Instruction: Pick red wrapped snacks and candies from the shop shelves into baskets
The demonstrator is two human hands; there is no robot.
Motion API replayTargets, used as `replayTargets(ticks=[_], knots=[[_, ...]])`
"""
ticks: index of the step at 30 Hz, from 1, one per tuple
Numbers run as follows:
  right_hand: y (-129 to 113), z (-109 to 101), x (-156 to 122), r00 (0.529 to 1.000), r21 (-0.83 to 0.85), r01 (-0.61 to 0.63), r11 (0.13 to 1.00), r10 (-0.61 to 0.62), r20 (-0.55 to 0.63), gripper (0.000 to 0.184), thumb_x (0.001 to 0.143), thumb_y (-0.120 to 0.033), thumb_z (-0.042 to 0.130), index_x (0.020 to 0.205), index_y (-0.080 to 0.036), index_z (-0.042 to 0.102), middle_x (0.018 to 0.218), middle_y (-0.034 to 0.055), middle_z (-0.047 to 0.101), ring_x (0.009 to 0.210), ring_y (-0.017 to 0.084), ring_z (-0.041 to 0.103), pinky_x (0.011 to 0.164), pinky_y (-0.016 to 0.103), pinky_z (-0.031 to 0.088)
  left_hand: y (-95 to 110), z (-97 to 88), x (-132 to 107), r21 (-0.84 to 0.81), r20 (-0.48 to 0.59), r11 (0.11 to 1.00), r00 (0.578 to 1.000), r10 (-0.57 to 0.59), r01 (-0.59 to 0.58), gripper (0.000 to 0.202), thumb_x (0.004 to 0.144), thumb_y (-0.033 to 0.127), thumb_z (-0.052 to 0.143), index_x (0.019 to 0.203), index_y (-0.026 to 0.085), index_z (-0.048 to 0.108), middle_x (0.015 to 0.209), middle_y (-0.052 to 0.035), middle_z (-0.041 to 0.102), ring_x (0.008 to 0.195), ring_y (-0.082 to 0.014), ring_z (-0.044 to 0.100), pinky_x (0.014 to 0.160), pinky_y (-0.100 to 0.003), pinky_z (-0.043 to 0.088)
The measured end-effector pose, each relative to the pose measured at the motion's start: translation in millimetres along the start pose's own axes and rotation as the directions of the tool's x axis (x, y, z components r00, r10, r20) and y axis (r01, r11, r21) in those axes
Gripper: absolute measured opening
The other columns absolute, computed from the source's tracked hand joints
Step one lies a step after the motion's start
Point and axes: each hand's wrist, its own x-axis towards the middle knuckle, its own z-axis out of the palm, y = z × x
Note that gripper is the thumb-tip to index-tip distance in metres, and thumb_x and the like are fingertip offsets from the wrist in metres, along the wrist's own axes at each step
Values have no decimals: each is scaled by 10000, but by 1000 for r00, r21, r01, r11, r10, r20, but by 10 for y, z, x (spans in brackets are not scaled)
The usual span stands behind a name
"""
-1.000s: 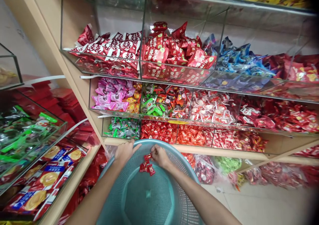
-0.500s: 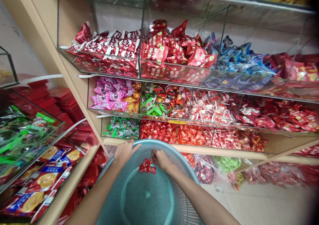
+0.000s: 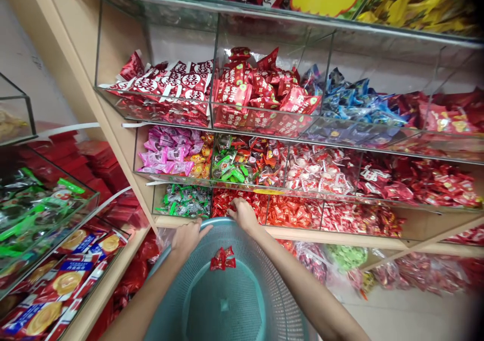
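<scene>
A blue-green plastic basket [image 3: 282, 280] with mesh sides stands below the shelves. My left hand [image 3: 189, 237] is closed on its far rim, left of centre. A few red-wrapped candies [image 3: 223, 258] lie inside against the far wall. Beyond the rim, my right hand [image 3: 244, 215] reaches into the lowest shelf, at a compartment of red-wrapped candies [image 3: 222, 200]. Its thumb and forefinger are apart with nothing seen between them; the other fingers are hidden. Left of that compartment are green-and-grey wrapped candies [image 3: 187, 200], and to its right are orange-red ones [image 3: 291, 211].
Clear dividers and front panels edge the shelf compartments. Above are pink-wrapped candies [image 3: 166, 152], maroon-and-white packets [image 3: 170, 81] and blue packets [image 3: 351, 94]. A side shelf at left holds biscuit packs [image 3: 68, 280]. Plastic bags of candies [image 3: 346, 255] sit under the shelf at right.
My right hand has left the candies inside the basket and moved up and forward over the rim to the red candies on the lowest shelf. My left hand stays on the rim.
</scene>
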Motion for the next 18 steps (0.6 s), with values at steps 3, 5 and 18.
replayTargets(ticks=[3, 5, 18], knots=[[-42, 34, 194, 994, -68, -62, 996, 67, 85, 340, 766, -458, 518, 955, -179, 563, 1031, 104, 554, 871, 193, 559, 655, 262, 390, -12, -9, -10, 7, -4, 1000, 1000, 6, -6, 637, 821, 589, 127, 1057, 143, 514, 802, -145, 662, 784, -274, 625, 655, -343, 441], [-71, 80, 276, 982, -72, -109, 991, 119, 145, 379, 724, -482, 559, 928, -164, 586, 1032, 120, 561, 885, 218, 564, 665, 281, 400, -17, -24, -20, 11, 0, 1000, 1000, 1, -1, 625, 827, 578, 129, 1039, 138, 520, 803, -147, 661, 785, -272, 625, 658, -337, 442], [141, -73, -424, 965, 32, 111, 993, -115, 235, 253, 720, -367, 598, 912, -203, 583, 843, 29, 626, 752, 144, 564, 624, 225, 379, -25, -15, -42, 6, 8, 999, 999, -39, 39, 669, 801, 622, 132, 1058, 137, 515, 819, -163, 658, 794, -293, 620, 660, -351, 436]])
